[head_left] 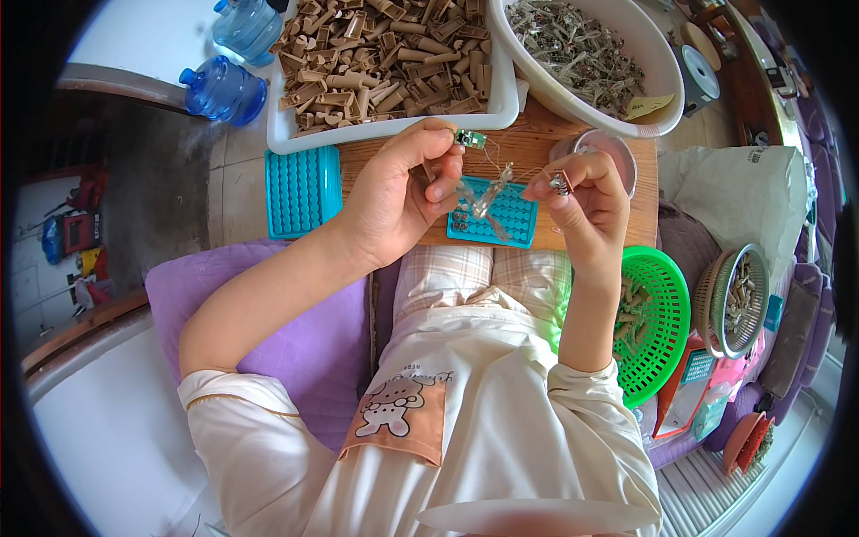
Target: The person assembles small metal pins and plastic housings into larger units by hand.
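Over the edge of the wooden table, my left hand (394, 183) pinches a small green circuit board (471, 139) between thumb and forefinger. Thin wires run from the board toward a bundle of clear plastic pieces (488, 195), which hangs between my hands. My right hand (591, 206) is closed, its thumb and fingers gripping a small shiny metal part (561, 183); its exact kind is too small to tell. Below them lies a blue dimpled tray (514, 217), with several small round metal pieces (459, 221) in its left corner.
Brown plastic parts fill a white tray (276, 134) at the back. Beside it, a white basin (662, 127) holds clear wired pieces. Another blue tray (302, 192) sits at the left. A green basket (676, 331) stands by my right arm, and water jugs (228, 91) are far left.
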### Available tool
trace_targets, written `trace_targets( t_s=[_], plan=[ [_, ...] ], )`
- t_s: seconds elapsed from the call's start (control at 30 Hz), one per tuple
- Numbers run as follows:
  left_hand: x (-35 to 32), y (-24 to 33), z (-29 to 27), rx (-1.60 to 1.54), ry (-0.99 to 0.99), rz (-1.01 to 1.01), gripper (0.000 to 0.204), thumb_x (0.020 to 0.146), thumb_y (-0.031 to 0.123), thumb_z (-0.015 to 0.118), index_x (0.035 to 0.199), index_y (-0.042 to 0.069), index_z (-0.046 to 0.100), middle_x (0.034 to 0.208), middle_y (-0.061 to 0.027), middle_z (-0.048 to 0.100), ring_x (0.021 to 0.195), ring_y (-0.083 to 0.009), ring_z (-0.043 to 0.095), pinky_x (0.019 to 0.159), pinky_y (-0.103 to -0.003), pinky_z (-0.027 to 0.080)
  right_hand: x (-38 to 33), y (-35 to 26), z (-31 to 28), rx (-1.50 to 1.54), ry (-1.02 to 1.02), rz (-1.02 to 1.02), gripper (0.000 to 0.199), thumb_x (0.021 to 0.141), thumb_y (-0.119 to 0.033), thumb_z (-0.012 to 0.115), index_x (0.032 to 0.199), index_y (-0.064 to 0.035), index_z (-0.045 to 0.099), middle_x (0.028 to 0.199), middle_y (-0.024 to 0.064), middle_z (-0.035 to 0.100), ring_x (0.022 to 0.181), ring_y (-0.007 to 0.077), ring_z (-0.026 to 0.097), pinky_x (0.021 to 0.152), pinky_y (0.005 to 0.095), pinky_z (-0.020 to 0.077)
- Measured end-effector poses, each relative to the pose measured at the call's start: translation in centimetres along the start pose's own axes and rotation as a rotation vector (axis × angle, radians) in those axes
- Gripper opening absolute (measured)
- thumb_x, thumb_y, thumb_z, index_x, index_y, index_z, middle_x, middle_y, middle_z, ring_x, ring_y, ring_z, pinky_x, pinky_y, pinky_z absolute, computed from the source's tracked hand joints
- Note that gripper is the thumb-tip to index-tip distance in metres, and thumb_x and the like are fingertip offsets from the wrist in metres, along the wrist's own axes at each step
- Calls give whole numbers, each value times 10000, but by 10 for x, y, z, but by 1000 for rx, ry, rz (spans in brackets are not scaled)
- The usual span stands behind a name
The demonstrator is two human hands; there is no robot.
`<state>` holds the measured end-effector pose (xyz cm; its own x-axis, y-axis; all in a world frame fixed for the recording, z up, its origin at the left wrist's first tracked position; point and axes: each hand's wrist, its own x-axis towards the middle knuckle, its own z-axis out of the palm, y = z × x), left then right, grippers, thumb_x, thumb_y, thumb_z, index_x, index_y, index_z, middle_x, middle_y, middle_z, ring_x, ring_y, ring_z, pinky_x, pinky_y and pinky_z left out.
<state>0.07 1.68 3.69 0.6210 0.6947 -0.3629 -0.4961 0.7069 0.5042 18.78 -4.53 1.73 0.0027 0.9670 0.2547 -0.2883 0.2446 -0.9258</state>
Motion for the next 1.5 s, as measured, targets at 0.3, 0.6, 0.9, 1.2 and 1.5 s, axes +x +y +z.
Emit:
trace_targets(
  t_s=[0.3,0.6,0.9,1.2,1.5],
  plan=[
    [5,12,2,-31,-16,57,74,783,145,518,783,74,501,636,-1,497,503,-81,391,458,-213,323,-3,4,-5,20,17,-26,152,783,-11,557,852,2,422,849,78,522,790,147,563,712,255,455],
    [5,13,3,8,-16,70,104,782,161,529,789,62,501,612,6,479,507,-74,391,456,-207,317,-1,5,3,63,47,23,152,784,-19,563,852,-6,427,819,67,530,775,139,563,695,248,450],
    [4,10,4,17,-9,48,120,784,159,535,809,46,505,606,7,469,511,-73,394,460,-208,327,1,7,2,15,28,26,151,751,19,590,854,12,481,878,66,521,835,107,516,746,231,417],
    [3,6,5,129,20,21,113,796,155,531,839,51,520,590,27,456,505,-53,377,471,-190,322,4,4,6,-68,-40,-51,137,732,27,597,830,21,501,870,88,535,836,143,524,766,262,413],
    [0,-2,11,348,105,-24,112,788,167,556,815,59,564,577,48,451,486,-28,368,453,-149,299,3,3,8,-171,-95,-77,127,716,54,582,819,26,511,868,126,597,809,156,570,712,260,449]
  ],
)
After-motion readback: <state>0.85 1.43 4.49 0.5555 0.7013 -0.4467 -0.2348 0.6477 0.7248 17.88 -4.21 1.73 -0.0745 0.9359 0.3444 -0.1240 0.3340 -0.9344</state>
